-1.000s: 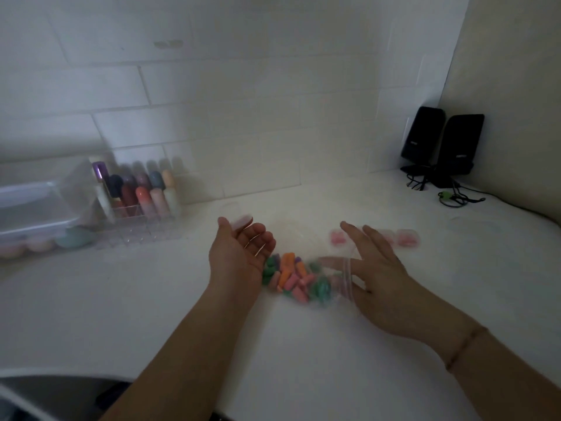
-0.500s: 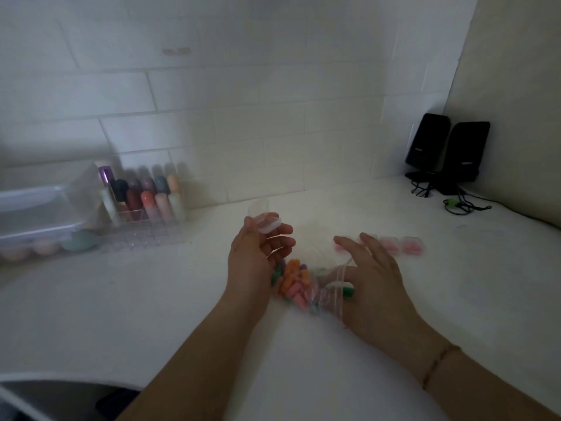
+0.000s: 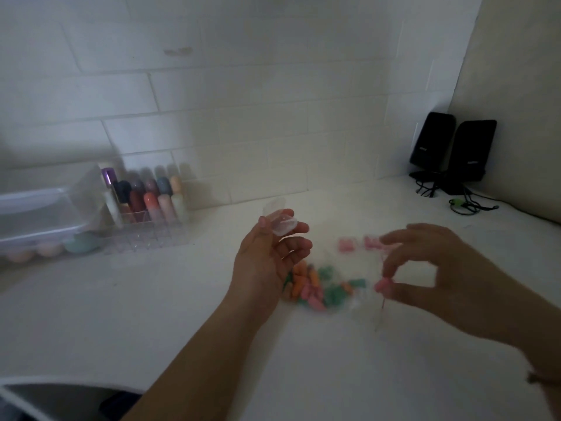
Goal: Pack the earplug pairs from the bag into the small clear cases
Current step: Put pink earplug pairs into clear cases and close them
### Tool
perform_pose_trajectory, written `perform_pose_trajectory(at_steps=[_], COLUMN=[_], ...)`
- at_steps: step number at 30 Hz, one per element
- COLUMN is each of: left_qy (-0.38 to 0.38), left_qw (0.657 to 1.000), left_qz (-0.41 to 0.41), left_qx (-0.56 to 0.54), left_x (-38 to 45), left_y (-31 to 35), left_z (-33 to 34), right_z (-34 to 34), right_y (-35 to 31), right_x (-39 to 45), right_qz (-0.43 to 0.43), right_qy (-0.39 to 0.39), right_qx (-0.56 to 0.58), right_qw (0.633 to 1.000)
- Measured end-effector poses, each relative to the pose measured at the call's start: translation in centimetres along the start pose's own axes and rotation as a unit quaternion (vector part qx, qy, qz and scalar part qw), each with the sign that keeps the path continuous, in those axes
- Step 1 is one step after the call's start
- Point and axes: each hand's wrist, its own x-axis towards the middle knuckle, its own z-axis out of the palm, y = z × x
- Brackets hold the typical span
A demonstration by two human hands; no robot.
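Earplugs (image 3: 315, 287) lie in a clear bag (image 3: 349, 299) at centre frame on the white counter (image 3: 151, 314). Left hand (image 3: 270, 259) holds an open clear case (image 3: 280, 221) at its fingertips. Right hand (image 3: 440, 278), blurred, pinches a pink earplug (image 3: 383, 284) between thumb and forefinger.

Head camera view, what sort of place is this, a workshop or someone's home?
Probably a home desk or vanity corner: a white tiled wall, a clear acrylic organizer of cosmetic tubes, and two small black desktop speakers with cables on the white counter.
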Motion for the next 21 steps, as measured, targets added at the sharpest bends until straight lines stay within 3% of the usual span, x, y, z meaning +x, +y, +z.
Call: perform_pose_trajectory(at_steps=[4,7,13,21], left_qy=[-0.112,-0.188,-0.243,-0.263], left_qw=[0.992,0.977,0.96,0.956], left_qz=[-0.048,-0.079,-0.093,-0.109], left_qx=[0.024,0.058,0.1,0.068], left_x=[-0.8,-1.3,-2.4,-2.4], left_y=[0.0,-0.3,-0.6,-0.6], left_z=[0.3,0.4,0.8,1.0], right_z=[-0.9,1.1,3.4,4.1], right_y=[-0.2,-2.0,-3.9,-3.3], right_x=[-0.2,-0.2,0.0,0.4], right_qz=[0.001,-0.041,-0.135,-0.127], right_qy=[0.142,0.194,0.203,0.23], right_qx=[0.121,0.19,0.152,0.048], right_qw=[0.982,0.962,0.958,0.964])
